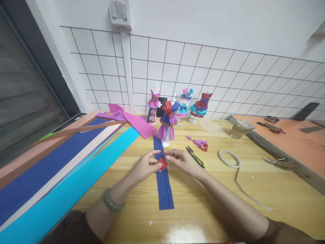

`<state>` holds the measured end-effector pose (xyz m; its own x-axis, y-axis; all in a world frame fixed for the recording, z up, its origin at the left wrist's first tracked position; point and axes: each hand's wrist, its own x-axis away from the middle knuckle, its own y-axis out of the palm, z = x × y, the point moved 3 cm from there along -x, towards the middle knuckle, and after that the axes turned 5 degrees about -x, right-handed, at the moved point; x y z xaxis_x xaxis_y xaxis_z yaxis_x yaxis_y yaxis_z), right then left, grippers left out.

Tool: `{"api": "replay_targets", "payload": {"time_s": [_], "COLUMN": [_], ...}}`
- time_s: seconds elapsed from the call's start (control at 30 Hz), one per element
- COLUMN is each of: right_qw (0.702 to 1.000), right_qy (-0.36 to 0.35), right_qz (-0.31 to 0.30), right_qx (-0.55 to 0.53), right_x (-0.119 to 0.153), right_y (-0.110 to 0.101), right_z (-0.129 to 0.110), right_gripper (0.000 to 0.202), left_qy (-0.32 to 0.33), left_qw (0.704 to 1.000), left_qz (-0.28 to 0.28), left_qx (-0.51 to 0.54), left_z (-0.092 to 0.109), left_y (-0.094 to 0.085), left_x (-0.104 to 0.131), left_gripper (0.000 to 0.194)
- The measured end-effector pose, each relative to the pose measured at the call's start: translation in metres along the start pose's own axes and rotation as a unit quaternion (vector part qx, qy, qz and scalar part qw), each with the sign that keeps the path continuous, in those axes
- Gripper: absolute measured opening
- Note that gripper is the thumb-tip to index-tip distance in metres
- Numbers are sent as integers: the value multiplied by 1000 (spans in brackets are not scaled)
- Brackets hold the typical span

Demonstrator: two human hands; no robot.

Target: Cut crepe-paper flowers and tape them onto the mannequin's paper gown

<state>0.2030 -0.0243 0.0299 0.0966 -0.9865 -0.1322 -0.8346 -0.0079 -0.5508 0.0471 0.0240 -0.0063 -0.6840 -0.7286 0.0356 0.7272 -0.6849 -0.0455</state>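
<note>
Between the thumb and fingers of my left hand (148,165) is a small red paper flower (163,163). It is held over a dark blue strip (165,193) that lies lengthwise on the table. My right hand (181,160) is just right of the flower, its fingers loosely curved and thumb apart, with nothing visible in them. Right behind the hands stands a small dress form in a red, blue and purple paper dress (168,123). Yellow-green thread snips (195,157) lie beside my right hand.
Long coloured paper strips (101,161) cover the left side, with a magenta sheet (139,123) behind. Several other dressed forms (201,105) stand by the wall. To the right are paper scraps (201,145), a tape roll (229,158) with a loose tail, and a glass cup (241,128).
</note>
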Motion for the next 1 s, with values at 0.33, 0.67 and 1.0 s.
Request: {"api": "replay_targets", "payload": {"time_s": [0.33,0.67,1.0], "right_qw": [952,937,939], "right_qy": [60,95,78], "right_qz": [-64,26,27], "right_qx": [-293,-336,-335], "right_x": [7,7,9], "right_y": [34,27,33], "right_z": [10,19,17], "right_gripper": [28,24,22], "left_qy": [25,16,5], "left_qw": [999,999,998], "left_qz": [-36,-37,-30], "left_qx": [-22,14,47], "left_z": [-1,-2,-5], "left_y": [9,5,3], "left_x": [3,2,-2], "left_gripper": [63,63,60]}}
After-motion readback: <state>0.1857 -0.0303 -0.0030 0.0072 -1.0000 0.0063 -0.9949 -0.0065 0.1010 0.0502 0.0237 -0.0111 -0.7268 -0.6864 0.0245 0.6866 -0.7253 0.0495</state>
